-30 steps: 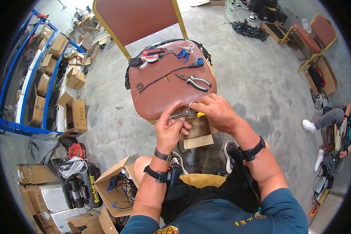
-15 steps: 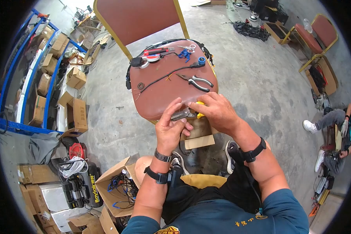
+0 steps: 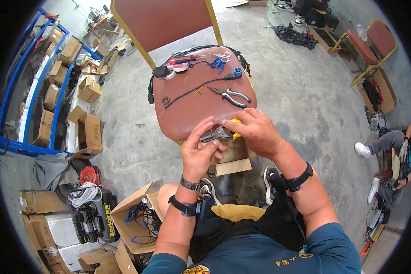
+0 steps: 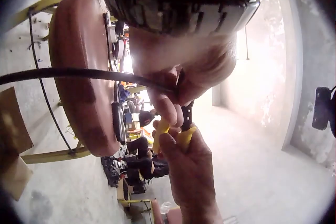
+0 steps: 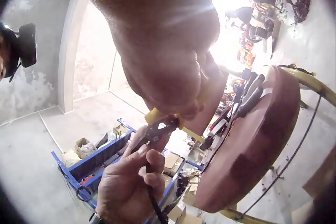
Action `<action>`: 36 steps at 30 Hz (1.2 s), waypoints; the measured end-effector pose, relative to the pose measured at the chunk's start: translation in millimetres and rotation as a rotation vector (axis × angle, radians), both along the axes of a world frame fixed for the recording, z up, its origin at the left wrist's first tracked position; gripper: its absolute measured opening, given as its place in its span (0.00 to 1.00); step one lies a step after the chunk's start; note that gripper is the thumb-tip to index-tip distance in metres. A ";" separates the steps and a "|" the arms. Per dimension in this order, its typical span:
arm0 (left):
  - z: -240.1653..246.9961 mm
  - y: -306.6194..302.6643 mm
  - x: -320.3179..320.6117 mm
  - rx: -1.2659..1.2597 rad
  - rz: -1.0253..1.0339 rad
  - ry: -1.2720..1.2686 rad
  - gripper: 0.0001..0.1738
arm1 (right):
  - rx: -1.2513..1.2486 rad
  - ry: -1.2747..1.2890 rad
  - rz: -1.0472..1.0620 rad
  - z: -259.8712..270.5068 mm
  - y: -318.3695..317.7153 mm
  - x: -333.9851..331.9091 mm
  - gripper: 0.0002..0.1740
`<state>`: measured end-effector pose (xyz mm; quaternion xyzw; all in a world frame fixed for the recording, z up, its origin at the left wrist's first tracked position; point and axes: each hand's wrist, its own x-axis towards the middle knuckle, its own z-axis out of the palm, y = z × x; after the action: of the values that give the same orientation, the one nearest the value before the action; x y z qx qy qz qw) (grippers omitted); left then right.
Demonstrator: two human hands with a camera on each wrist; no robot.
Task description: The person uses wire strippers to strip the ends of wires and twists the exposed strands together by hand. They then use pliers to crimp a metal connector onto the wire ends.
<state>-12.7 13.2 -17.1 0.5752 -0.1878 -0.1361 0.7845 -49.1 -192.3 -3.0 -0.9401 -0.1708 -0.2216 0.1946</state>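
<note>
My right hand (image 3: 258, 132) grips the yellow handles of wire strippers (image 5: 156, 132), whose metal head reaches across to the left fingers. Between thumb and fingers, my left hand (image 3: 196, 148) pinches a black cable (image 4: 79, 74) close to the tool's head. The cable's end is hidden among the fingers and the metal. Both hands are just off the front edge of the red chair seat (image 3: 192, 123). On the seat lie pliers (image 3: 233, 97) with black and grey handles and another black cable (image 3: 192, 90) with a blue round connector (image 3: 237, 71).
Farther back on the seat are scissors (image 3: 223, 56), a blue clump (image 3: 217, 65), a red tool (image 3: 183, 60) and a white tape roll (image 3: 180, 67). A cardboard box (image 3: 233, 166) stands below the hands; a box of cables (image 3: 141, 219) is at left. Another person sits at right.
The yellow handles show more and look spread wider than a second ago. Both hands stay almost in place, and the things on the seat keep their positions.
</note>
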 end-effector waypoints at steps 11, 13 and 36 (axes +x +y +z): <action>1.6 0.2 0.8 0.010 -0.002 0.047 0.28 | -0.040 0.026 -0.021 4.7 1.0 -1.9 0.23; 1.3 0.1 0.9 0.023 0.001 0.051 0.28 | -0.036 0.034 -0.020 5.5 1.0 -2.3 0.23; 0.0 1.3 3.2 0.052 -0.017 0.117 0.28 | 0.011 -0.004 0.006 -0.7 -0.8 -2.9 0.20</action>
<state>-9.6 14.5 -17.2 0.5848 -0.1430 -0.1812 0.7777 -52.0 -193.1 -3.7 -0.9382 -0.1729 -0.2235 0.2001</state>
